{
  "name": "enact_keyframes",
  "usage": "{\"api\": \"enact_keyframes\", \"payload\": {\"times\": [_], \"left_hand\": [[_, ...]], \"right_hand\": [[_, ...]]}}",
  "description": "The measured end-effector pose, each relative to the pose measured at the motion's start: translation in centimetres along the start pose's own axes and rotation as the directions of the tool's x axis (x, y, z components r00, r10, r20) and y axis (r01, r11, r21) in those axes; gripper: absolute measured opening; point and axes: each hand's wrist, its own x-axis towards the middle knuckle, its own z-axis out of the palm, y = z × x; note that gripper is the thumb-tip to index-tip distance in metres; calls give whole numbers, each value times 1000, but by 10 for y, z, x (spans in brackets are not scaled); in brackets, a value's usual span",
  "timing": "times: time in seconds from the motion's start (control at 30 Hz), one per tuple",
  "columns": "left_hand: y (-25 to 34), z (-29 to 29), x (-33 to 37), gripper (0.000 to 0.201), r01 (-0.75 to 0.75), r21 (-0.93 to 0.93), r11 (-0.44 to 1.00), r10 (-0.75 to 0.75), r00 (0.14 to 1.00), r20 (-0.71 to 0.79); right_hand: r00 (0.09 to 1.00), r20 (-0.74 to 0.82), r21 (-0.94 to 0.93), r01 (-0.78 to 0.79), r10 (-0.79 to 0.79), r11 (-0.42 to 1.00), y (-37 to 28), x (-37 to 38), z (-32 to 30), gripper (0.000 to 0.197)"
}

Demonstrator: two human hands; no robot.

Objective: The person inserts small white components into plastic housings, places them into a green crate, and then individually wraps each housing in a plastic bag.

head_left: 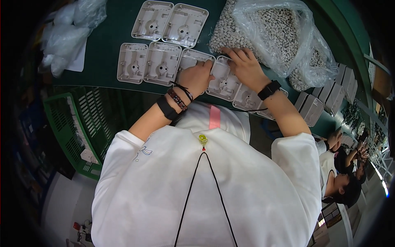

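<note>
Several light grey moulded plastic plates lie in rows on a green belt [107,45]. My left hand [196,77] rests with curled fingers on the front-row plate [190,59], fingertips at its right edge. My right hand [246,66] presses flat on the neighbouring plate [224,82], fingers pointing left toward the left hand. Whether either hand pinches a small part is hidden. Both wrists carry bands; the right one wears a black watch [269,89].
A large clear bag of small grey parts [271,29] sits just beyond my right hand. Crumpled clear bags [68,29] lie at the far left. A green crate [78,131] stands below the belt. Stacked grey housings [329,96] and other seated workers [339,181] are at the right.
</note>
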Motion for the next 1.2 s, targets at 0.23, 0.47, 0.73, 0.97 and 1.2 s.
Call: {"api": "enact_keyframes", "payload": {"times": [0.23,0.47,0.73,0.97,1.2], "left_hand": [[2,0,-2,28,19,0,1000,-19,1000,-4],[1,-1,-2,28,-16,18,1000,16,999,-34],[2,-27,-9,22,-2,-164,986,21,993,117],[19,-53,-5,35,451,-854,-259,-4,884,467],[53,-37,-7,41,574,-803,-158,150,818,555]], "right_hand": [[997,43,95,-65,61,993,-3,1,-2,19],[995,85,190,-67,51,979,1,5,-7,19],[992,-18,145,-120,124,982,-11,1,-7,19],[830,-167,666,-303,531,682,-53,-1,-61,20],[868,-183,498,-323,462,804,-74,-32,-61,18]]}}
